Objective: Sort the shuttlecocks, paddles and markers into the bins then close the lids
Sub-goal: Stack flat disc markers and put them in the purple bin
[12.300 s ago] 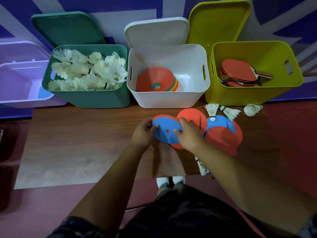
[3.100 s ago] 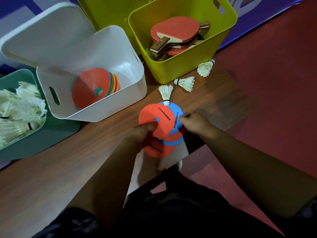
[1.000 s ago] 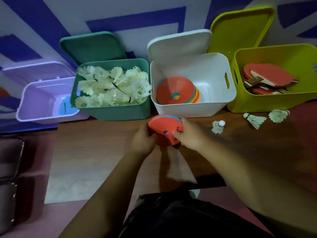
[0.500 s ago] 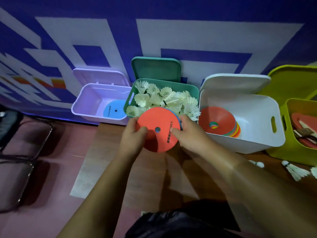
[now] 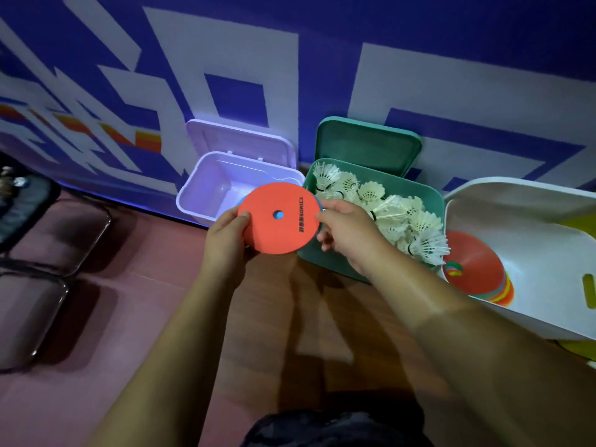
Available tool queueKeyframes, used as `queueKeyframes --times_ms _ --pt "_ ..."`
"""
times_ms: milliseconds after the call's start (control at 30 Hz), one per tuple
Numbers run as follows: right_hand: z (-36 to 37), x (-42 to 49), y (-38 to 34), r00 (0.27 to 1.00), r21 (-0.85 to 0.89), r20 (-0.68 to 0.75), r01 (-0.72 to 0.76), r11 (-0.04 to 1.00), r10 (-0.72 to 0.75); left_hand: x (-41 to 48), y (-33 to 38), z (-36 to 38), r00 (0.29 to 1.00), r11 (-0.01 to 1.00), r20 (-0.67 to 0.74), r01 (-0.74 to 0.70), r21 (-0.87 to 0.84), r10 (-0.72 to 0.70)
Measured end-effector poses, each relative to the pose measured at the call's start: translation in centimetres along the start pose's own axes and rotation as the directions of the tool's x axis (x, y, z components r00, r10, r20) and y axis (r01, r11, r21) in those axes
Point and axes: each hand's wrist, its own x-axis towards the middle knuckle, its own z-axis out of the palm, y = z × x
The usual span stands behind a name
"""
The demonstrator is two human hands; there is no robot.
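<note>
The stack of flat markers [image 5: 279,221], orange on top with blue showing behind, hangs in the air over the near rim of the lilac bin [image 5: 193,204], just left of the green bin [image 5: 319,262] full of shuttlecocks [image 5: 403,217]. The left hand [image 5: 225,235] pinches its left edge and the right hand [image 5: 346,230] its right edge. This looks like the marker-sorting step. Next, the 2 hands likely need to carry the stack over the lilac opening and release it. The lids are not yet closed.
</note>
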Motion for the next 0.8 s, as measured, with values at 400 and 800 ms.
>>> queueKeyframes --times_ms 400,800 --pt "3.2 4.4 -1.1 0.995 0.001 -0.033 -0.098 0.995 0.098 11.0 1.5 -2.9 0.993 0.997 -0.088 0.08 0.023 -0.078" --pt "1.3 2.8 1.0 0.995 -0.084 -0.073 -0.069 0.994 0.063 10.6 -1.2 -1.8 0.998 0.953 -0.028 0.064 0.295 -0.058"
